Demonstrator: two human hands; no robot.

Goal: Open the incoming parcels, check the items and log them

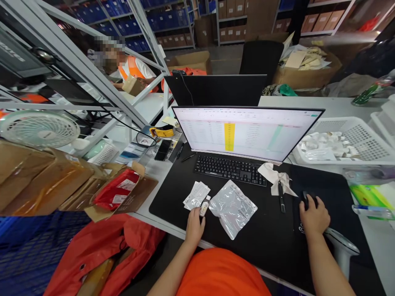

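My left hand rests at the front of the black desk mat, its thumb and fingers closed around the lower end of a small bottle with a white cap and a printed label. Just behind the bottle lie white printed labels or slips. To its right, a clear plastic zip bag lies flat with dark lettering on it. My right hand is closed over a black computer mouse on the mouse pad. Beside that forearm stands a white-grey barcode scanner.
A lit monitor with a spreadsheet stands behind the keyboard. Crumpled tissue and a black pen-like cutter lie centre-right. A white basket is at right. Cardboard boxes crowd the left; a co-worker sits beyond the frame.
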